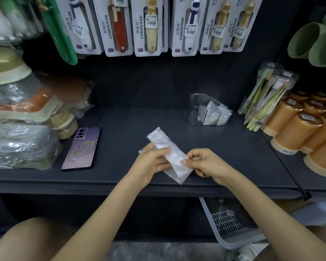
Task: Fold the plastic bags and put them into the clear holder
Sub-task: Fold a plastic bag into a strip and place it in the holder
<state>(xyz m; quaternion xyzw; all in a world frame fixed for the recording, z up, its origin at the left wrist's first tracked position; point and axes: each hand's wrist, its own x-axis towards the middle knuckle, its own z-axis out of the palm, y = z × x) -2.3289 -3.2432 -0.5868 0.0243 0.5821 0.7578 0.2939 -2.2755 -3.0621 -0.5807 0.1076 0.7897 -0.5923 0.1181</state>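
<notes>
Bag (pixel 163 142) is pinched by left grip (pixel 151 163) and right grip (pixel 207 163) beneath toothbrush packs (pixel 149 25) marked CONDENSE.

Above a dark grey shelf (pixel 132 119), the left hand (pixel 151 163) grips the middle of a long, narrow folded strip of white translucent plastic bag (pixel 174 156), and the right hand (pixel 205 162) pinches its near end. The strip slants away to the left. Farther back on the right stands a clear curved plastic holder (pixel 195 108) with folded white bags inside. A purple smartphone (pixel 81 147) lies face down on the left, and wrapped orange cups (pixel 297 132) are stacked on the right.
</notes>
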